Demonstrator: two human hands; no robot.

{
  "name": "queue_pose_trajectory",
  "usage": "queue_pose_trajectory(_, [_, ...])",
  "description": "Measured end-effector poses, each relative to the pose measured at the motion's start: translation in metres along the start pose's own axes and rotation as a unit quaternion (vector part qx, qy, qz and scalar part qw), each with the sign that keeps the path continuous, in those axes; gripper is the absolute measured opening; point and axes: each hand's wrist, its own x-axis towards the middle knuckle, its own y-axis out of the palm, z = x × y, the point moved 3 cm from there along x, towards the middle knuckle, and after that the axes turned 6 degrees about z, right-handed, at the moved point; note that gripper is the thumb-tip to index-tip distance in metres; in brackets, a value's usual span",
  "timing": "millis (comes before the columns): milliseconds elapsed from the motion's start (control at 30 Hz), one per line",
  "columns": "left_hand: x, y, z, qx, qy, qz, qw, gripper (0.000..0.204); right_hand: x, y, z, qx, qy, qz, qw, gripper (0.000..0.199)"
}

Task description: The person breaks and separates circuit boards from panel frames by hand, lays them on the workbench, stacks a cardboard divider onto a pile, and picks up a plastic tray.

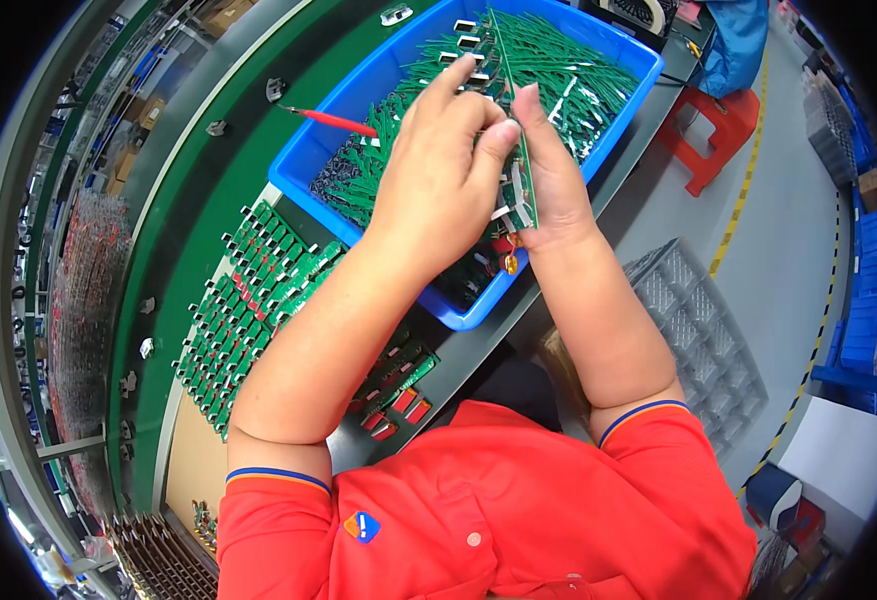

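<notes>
Dark green surface [258,130] below, blue bin [358,95] heaped with boards. Above it, the left hand [438,170] and right hand [553,170] both pinch a narrow green circuit board [518,180], edge-on, upright, white connectors along it.

Both hands [478,165] are raised over the blue bin [358,110], which is heaped with green circuit boards [568,80]; rows of boards [248,300] crowd the bench [198,450] to the left; a red-handled tool [333,120] lies beside the bin's left rim; bare green belt [208,180] beyond gives open passage.
</notes>
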Motion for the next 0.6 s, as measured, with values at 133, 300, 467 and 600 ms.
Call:
queue_pose_trajectory(133, [-0.001,-0.004,0.005,-0.034,-0.024,-0.019,0.999,0.014,0.0,0.002,-0.003,-0.007,0.002,0.004,1.0,0.052])
queue_pose_trajectory(300, [0.009,-0.007,0.014,0.045,-0.004,-0.064,0.997,0.015,0.001,0.0,-0.002,-0.003,0.005,-0.024,1.0,0.047])
queue_pose_trajectory(467, [0.012,-0.003,0.011,0.017,-0.031,-0.004,0.999,0.014,0.0,0.0,-0.003,-0.016,0.001,-0.036,0.999,0.047])
queue_pose_trajectory(600, [0.015,-0.009,0.019,0.009,0.004,-0.083,0.997,0.012,0.001,-0.001,-0.004,-0.028,0.006,-0.036,0.999,0.047])
